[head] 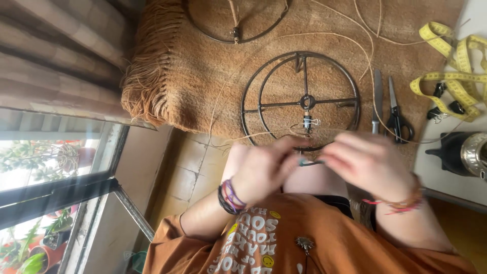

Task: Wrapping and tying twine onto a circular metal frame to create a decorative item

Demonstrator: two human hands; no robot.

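Both hands meet over a brown fringed rug (203,86) on tiled floor beside a window (56,167). The left hand (266,170) and right hand (370,162) pinch a small dark piece (309,162) between closed fingertips, just before a round metal frame (302,101).

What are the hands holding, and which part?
The left hand and right hand pinch a small dark thing between their fingertips, one at each end. It is too blurred to name.

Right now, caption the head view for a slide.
Two hands, left hand and right hand, pinch a small dark clip above a round metal wire frame on a woven mat.
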